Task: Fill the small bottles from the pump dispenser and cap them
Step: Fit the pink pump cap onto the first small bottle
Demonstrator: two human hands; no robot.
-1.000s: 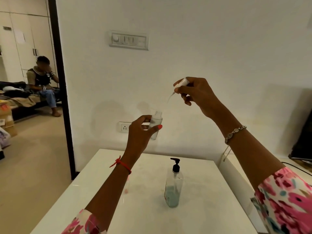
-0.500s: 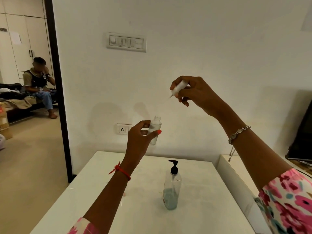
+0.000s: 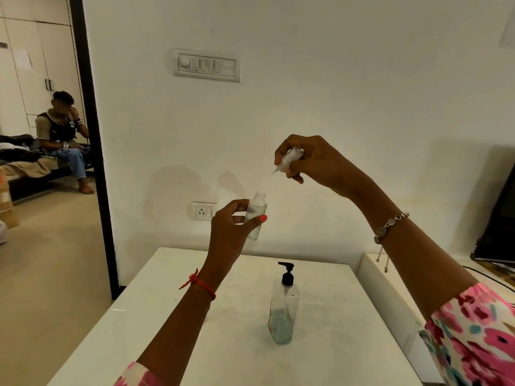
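Observation:
My left hand [image 3: 232, 227] holds a small clear bottle [image 3: 256, 214] upright in the air, thumb in front and fingers behind; its neck is uncapped. Above and to the right, my right hand [image 3: 312, 161] grips the bottle's white spray cap [image 3: 289, 160], whose thin dip tube points down-left and hangs clear of the bottle mouth. Below both hands the pump dispenser [image 3: 282, 307] stands on the white table [image 3: 167, 316], with a black pump head and a little bluish liquid at the bottom.
The wall with a switch panel [image 3: 206, 65] and socket [image 3: 203, 210] is right behind the table. A lower white ledge [image 3: 384, 285] and a dark screen [image 3: 498, 221] are at the right. A person [image 3: 62, 135] sits in the room through the doorway at the left.
My right hand lifted the spray cap a little farther from the bottle, so the tube is fully out. The left hand and bottle sank slightly. The dispenser has not moved.

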